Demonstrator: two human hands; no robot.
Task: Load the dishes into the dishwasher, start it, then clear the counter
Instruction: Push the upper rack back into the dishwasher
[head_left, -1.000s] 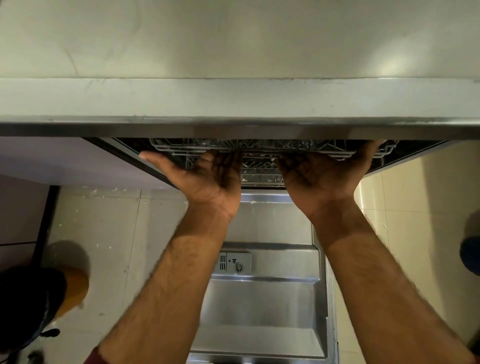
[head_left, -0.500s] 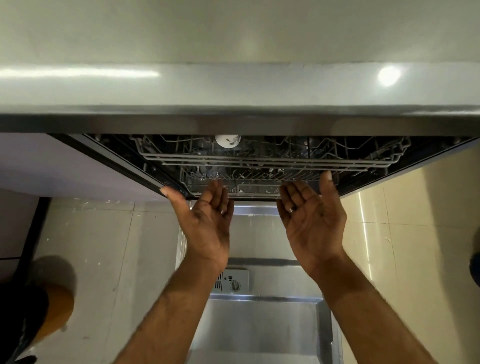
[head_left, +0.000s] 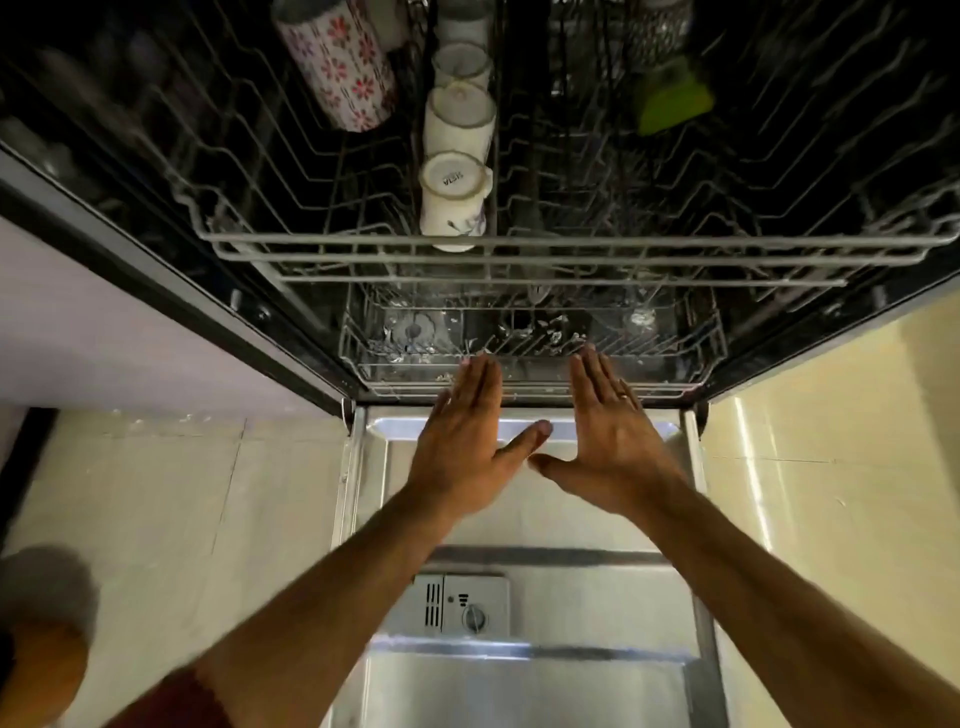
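Note:
The dishwasher stands open, its steel door (head_left: 587, 597) lowered flat below me. The upper rack (head_left: 571, 249) holds a row of white mugs (head_left: 454, 200), a floral cup (head_left: 337, 67) and a green item (head_left: 672, 98). The lower rack (head_left: 530, 364) sits inside the tub, with glassware dimly visible in it. My left hand (head_left: 465, 441) and my right hand (head_left: 610, 436) are stretched out flat, backs up, fingers straight. Their fingertips reach the front rim of the lower rack. Neither hand holds anything.
The detergent dispenser (head_left: 457, 605) sits in the middle of the door. Cream floor tiles (head_left: 182, 493) lie on both sides. A pale cabinet panel (head_left: 104, 338) flanks the left of the dishwasher. A blurred orange shape (head_left: 44, 670) is at the lower left.
The view dropped from the counter edge into the dishwasher. My hands turned from palms up to backs up and moved down from the upper rack to the lower rack's front.

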